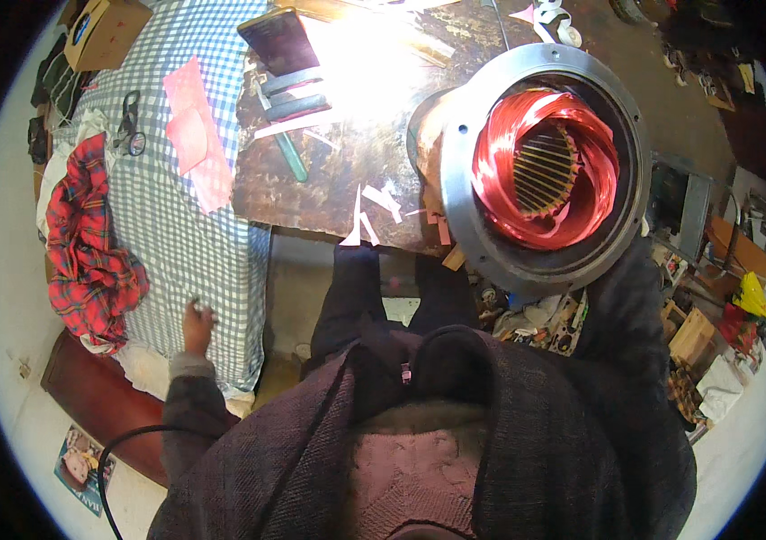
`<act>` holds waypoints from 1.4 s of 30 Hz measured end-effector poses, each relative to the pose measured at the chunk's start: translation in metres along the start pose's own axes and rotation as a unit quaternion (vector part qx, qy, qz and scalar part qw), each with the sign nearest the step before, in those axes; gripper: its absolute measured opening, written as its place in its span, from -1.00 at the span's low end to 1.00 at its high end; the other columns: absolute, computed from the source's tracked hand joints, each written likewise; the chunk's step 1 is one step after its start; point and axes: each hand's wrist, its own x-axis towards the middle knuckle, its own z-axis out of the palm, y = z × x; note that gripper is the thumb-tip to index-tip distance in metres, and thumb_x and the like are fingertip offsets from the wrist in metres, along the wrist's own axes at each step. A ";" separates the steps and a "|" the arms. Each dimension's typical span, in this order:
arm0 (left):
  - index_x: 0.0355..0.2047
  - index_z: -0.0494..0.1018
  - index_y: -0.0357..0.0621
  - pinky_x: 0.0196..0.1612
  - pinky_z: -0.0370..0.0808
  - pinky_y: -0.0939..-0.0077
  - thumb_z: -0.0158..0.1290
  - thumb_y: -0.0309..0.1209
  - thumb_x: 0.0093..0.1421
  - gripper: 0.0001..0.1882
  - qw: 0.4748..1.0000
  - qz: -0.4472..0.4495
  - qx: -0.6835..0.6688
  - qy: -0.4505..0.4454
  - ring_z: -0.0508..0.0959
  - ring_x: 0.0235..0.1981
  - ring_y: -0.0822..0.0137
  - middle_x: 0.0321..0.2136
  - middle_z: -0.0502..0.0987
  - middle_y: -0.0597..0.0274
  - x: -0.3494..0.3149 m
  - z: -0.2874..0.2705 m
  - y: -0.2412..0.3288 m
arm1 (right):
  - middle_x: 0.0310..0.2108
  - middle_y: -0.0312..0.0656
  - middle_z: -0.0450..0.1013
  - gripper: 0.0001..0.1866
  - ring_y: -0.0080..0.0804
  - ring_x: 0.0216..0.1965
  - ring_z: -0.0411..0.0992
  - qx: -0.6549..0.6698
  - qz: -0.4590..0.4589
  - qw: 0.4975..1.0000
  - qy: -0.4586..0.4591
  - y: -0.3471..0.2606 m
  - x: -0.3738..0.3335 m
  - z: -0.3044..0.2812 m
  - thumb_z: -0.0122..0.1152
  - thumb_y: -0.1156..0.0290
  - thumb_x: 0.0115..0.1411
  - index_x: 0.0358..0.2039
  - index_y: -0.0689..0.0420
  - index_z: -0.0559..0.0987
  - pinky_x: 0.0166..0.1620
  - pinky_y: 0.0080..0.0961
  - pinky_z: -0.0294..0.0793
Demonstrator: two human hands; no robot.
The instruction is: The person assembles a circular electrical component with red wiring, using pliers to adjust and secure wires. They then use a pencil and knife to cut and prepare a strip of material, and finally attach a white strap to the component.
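My left hand (pixel 197 329) hovers over or beside the checked cloth (pixel 221 270) at the left, fingers loosely apart and nothing visible in them. The right sleeve (pixel 621 301) reaches up to the lower right rim of a motor stator (pixel 466 180); the stator hides my right hand. Inside its round grey metal housing sits a thick ring of red copper windings (pixel 497 184), around a slotted core with pale strips. Small pink paper offcuts (pixel 383 200) lie by the table's near edge, left of the stator.
The worn wooden table (pixel 311 202) carries a dark phone-like slab (pixel 277 42), dark blocks (pixel 297 108) and a green-handled tool (pixel 292 157). On the cloth lie pink paper sheets (pixel 196 135) and a red plaid garment (pixel 86 252). Clutter (pixel 689 337) fills the lower right.
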 end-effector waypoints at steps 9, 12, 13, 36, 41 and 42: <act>0.35 0.21 -0.28 0.05 0.54 0.41 0.04 -0.48 0.41 -0.46 0.962 0.226 -0.150 -0.015 0.57 -0.04 0.32 -0.01 0.53 0.03 0.047 0.047 0.186 | -0.44 -0.07 0.58 -0.63 -0.22 -0.39 0.59 0.082 0.108 0.985 -0.108 0.000 -0.115 0.027 0.24 0.19 0.25 -0.05 0.19 0.62 -0.34 -0.28 0.56; 0.33 0.22 -0.35 0.13 0.52 0.36 0.06 -0.52 0.38 -0.45 0.947 0.306 -0.081 0.055 0.56 0.08 0.20 0.11 0.49 -0.08 0.063 0.070 0.215 | -0.45 -0.08 0.58 -0.63 -0.24 -0.41 0.58 0.097 0.110 0.981 -0.124 0.002 -0.111 0.027 0.23 0.20 0.26 -0.05 0.19 0.61 -0.36 -0.30 0.55; 0.32 0.23 -0.37 0.14 0.51 0.34 0.06 -0.52 0.37 -0.46 0.940 0.324 -0.061 0.083 0.55 0.10 0.17 0.13 0.48 -0.11 0.072 0.078 0.224 | -0.45 -0.09 0.58 -0.63 -0.25 -0.41 0.57 0.101 0.108 0.981 -0.127 0.002 -0.106 0.027 0.23 0.20 0.26 -0.05 0.19 0.61 -0.37 -0.31 0.55; 0.25 0.33 -0.40 0.20 0.42 0.10 0.07 -0.19 0.37 -0.40 0.841 0.428 0.085 0.322 0.50 0.13 -0.20 0.13 0.48 -0.30 0.141 0.164 0.240 | -0.48 -0.15 0.56 -0.68 -0.45 -0.55 0.51 0.149 -0.065 0.969 -0.188 0.003 -0.051 0.050 0.18 0.28 0.33 -0.02 0.21 0.57 -0.52 -0.46 0.48; 0.31 0.26 -0.43 0.33 0.33 0.19 0.12 -0.20 0.35 -0.33 0.854 0.445 0.008 0.270 0.42 0.27 -0.11 0.23 0.42 -0.28 0.111 0.145 0.207 | -0.40 -0.20 0.56 -0.46 -0.40 -0.49 0.55 0.224 -0.070 0.952 -0.199 0.003 -0.077 0.054 0.13 -0.03 0.39 -0.04 0.28 0.59 -0.44 -0.49 0.54; 0.32 0.24 -0.44 0.31 0.36 0.20 0.14 -0.22 0.33 -0.31 0.852 0.454 -0.007 0.260 0.44 0.27 -0.09 0.23 0.41 -0.29 0.102 0.139 0.200 | -0.38 -0.19 0.57 -0.41 -0.38 -0.48 0.57 0.253 -0.045 0.945 -0.204 0.003 -0.081 0.051 0.11 -0.10 0.39 -0.05 0.28 0.60 -0.41 -0.48 0.55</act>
